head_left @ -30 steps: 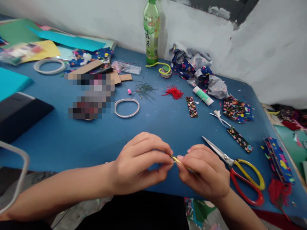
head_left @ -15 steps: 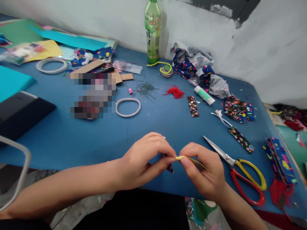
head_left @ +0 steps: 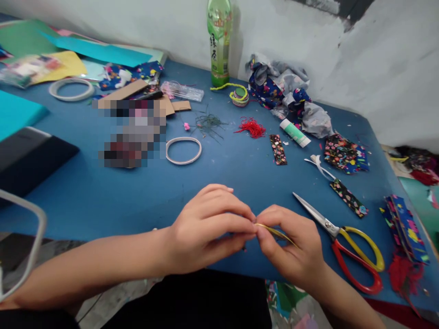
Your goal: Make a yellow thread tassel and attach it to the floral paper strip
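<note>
Feed note: left of the scissors (head_left: 331, 228), I have both hands clamped on the yellow strip (head_left: 277, 233), left hand (head_left: 206, 230) and right hand (head_left: 295, 244) meeting at the fingertips. Half a second ago its twist showed between them; now fingers cover it, so work centres on that pinch (twist unreadable). The dark scrap (head_left: 244, 249), plainer earlier, is nearly hidden. Beyond the scissors, red threads (head_left: 253, 128) lie undisturbed.
</note>
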